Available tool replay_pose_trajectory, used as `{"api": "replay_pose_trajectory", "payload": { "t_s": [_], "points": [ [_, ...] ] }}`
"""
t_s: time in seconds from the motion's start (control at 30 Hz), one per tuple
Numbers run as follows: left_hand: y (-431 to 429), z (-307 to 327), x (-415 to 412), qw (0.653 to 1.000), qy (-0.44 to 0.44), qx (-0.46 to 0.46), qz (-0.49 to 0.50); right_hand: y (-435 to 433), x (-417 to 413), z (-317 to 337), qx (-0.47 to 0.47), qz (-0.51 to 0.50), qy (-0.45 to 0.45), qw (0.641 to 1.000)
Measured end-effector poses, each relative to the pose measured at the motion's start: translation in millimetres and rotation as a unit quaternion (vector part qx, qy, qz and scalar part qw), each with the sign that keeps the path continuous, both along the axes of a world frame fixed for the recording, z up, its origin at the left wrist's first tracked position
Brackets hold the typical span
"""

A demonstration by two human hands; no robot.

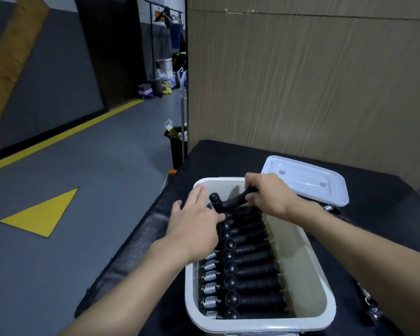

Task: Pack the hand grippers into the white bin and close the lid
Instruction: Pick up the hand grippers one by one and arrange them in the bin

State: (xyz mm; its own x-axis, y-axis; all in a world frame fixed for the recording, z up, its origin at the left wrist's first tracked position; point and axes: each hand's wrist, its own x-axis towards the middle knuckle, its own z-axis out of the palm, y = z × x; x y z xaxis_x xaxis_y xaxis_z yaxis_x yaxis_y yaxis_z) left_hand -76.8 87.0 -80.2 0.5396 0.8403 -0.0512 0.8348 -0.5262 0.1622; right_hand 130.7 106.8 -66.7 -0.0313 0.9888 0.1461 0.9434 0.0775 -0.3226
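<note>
Gripper (230, 202) in right hand (268, 192) over bin (323, 270)

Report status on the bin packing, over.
Right grip holds a black-handled hand gripper at the far end of the white plastic bin. Left grip rests open on the packed row of grippers. White rectangular lid off, lying behind the bin. Path clear.

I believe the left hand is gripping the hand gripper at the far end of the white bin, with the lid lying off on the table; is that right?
Not quite: in the head view the right hand grips that hand gripper at the far end of the white bin; the left hand rests on the packed row. The lid is off, on the table.
</note>
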Motion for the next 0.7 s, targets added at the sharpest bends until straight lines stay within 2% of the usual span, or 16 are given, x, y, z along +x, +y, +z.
{"api": "replay_pose_trajectory", "payload": {
  "t_s": [0.07, 0.1, 0.17, 0.27, 0.33, 0.5, 0.63, 0.7],
  "points": [
    [0, 0, 1, 1.0, 0.0, -0.004, 0.001, 1, 5, 4, 0.004, -0.002, 0.019, 1.0],
    [0, 0, 2, 1.0, 0.002, -0.003, 0.0, 0, 6, 2, -0.003, 0.0, -0.002, 1.0],
    [-1, 0, 2, 1.0, 0.011, -0.001, 0.001, -3, 5, -5, -0.015, 0.014, -0.089, 0.996],
    [-1, 1, 2, 1.0, 0.028, -0.003, -0.007, -3, 0, -6, 0.01, 0.06, -0.261, 0.963],
    [-1, 2, 1, 0.999, 0.035, -0.003, -0.013, -2, -3, 2, 0.008, 0.081, -0.318, 0.944],
    [1, -4, 3, 0.999, -0.022, 0.025, -0.006, 0, -3, 1, -0.028, 0.111, -0.341, 0.933],
    [5, -6, 3, 0.999, -0.009, 0.04, -0.009, 4, 0, -8, -0.036, 0.093, -0.298, 0.949],
    [4, -6, 2, 0.999, -0.035, 0.032, -0.005, 3, 4, -12, -0.031, 0.087, -0.234, 0.968]
  ]
}}
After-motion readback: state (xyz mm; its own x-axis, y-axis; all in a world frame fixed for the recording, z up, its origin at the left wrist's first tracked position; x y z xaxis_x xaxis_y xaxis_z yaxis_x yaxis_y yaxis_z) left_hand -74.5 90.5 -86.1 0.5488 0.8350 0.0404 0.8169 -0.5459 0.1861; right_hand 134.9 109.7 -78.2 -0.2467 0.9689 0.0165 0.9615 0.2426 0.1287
